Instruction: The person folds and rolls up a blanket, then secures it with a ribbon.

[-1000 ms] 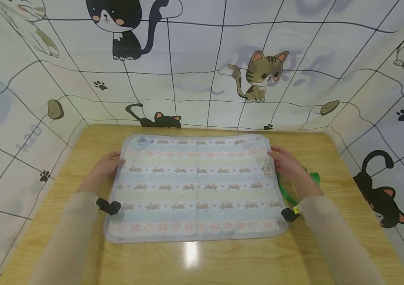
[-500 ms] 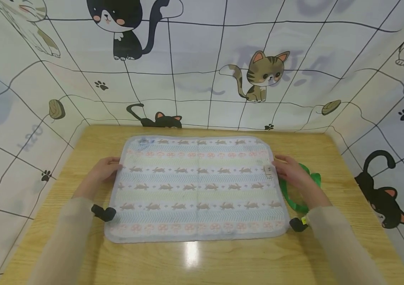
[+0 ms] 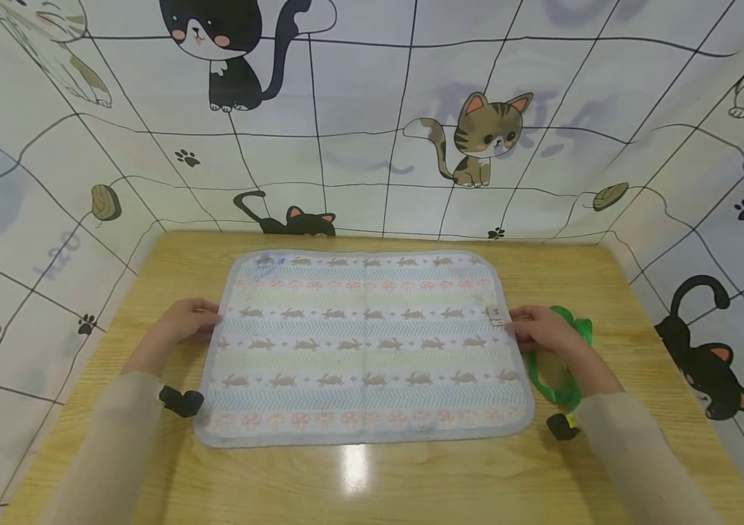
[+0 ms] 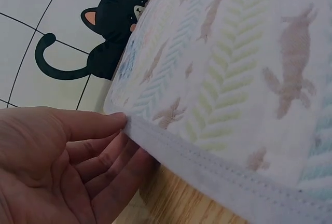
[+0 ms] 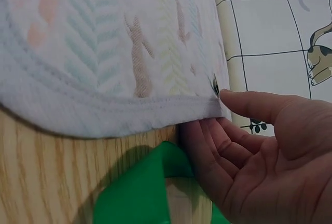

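Note:
A pale rectangular cloth mat [image 3: 365, 357] with rounded corners lies spread flat, printed with rows of brown rabbits, pink flowers and coloured zigzags. On its left edge rests my left hand [image 3: 183, 324]; in the left wrist view the thumb is on top and the fingers [image 4: 116, 182] go under the hem, pinching it. My right hand [image 3: 545, 332] pinches the opposite edge near a small white label [image 3: 495, 315], thumb above and fingers [image 5: 207, 156] below. The fingertips under the mat are hidden.
A green ribbon loop [image 3: 563, 396] lies just right of the mat, partly behind the right hand and forearm. The wooden table [image 3: 267, 481] meets a cat-printed wall sheet [image 3: 358, 160] at the back and sides. Black cameras [image 3: 181, 401] sit at both wrists.
Both hands have slid down along the mat's side edges toward the person and slightly outward. More of the green ribbon shows now. The mat has barely moved.

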`<state>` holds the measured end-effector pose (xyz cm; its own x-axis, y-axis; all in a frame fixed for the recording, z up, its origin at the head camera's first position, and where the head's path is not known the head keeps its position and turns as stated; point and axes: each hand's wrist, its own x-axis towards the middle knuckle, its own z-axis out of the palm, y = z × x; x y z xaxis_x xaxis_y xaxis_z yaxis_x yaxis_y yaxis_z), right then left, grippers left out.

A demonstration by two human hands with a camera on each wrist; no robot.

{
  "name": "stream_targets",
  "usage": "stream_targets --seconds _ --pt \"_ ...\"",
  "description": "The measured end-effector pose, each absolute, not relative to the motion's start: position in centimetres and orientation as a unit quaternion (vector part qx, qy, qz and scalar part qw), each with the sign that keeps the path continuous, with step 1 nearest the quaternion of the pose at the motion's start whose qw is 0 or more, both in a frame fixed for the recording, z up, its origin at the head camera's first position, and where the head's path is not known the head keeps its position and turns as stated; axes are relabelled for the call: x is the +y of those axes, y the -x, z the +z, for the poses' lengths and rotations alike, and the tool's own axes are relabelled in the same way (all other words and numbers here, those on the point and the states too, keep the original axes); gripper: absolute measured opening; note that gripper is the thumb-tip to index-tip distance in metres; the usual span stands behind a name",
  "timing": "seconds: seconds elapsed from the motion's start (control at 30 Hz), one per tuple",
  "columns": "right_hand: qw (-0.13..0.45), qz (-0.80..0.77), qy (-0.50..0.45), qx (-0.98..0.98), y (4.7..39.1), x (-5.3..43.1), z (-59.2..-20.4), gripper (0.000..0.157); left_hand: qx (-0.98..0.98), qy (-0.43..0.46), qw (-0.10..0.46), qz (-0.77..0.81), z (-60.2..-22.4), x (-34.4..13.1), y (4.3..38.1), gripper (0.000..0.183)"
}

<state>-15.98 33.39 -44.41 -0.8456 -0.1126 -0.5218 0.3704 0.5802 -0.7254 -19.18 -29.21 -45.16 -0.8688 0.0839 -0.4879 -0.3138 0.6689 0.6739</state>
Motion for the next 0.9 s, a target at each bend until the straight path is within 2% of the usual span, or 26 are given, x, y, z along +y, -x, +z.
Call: stream_targets --seconds 0.3,0.9 --pt "0.267 -0.418 -0.073 0.866 15.3 33.5 -44.3 0.042 0.893 0.07 0.236 0.378 -45.2 -28.7 19.5 0.043" --pt "0.27 -0.446 -0.081 0.85 15.0 34.0 -44.1 0.039 0.892 0.08 0.205 0.394 -45.3 -27.7 19.9 0.044"
